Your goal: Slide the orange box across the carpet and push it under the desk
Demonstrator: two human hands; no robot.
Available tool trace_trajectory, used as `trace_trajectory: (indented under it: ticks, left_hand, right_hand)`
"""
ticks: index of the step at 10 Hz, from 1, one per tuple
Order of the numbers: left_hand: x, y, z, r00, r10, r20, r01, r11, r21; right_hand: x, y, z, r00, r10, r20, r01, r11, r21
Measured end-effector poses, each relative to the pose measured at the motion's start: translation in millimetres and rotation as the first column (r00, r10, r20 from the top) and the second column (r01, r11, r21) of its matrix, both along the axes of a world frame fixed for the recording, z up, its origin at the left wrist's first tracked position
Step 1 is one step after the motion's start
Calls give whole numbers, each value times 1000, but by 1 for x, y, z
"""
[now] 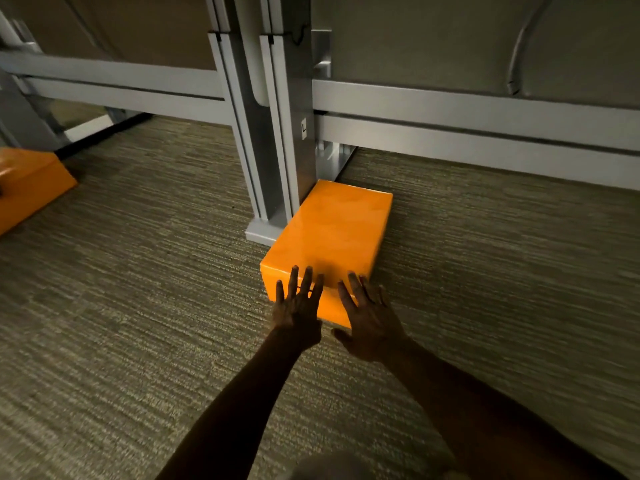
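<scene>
An orange box (330, 233) lies flat on the striped carpet (138, 306), lengthwise away from me. Its far end sits beside the foot of a grey metal desk leg (291, 133), below the desk's grey crossbar (467, 109). My left hand (298, 306) rests flat against the box's near end, fingers spread and pointing forward. My right hand (369, 320) lies beside it at the box's near right corner, fingers apart as well. Neither hand grips the box; both palms face down and forward.
A second orange box (24, 185) sits at the left edge of the carpet. Grey rails (121, 88) run across the back, with beige panels above. A grey foot plate (263, 230) touches the box's left side. Open carpet lies right of the box.
</scene>
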State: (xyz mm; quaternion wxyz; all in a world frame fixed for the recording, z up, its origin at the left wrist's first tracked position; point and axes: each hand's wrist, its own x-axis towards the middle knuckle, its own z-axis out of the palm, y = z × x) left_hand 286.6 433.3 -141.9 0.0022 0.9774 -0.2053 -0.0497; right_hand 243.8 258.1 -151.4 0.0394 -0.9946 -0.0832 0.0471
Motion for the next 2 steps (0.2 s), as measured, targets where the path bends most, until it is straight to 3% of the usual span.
trace_trajectory:
  ticks: [2]
  left_hand:
    - [-8, -35, 31, 989, -140, 44, 140, 990, -5]
  right_hand:
    - [-25, -20, 26, 981, -185, 66, 182, 982, 51]
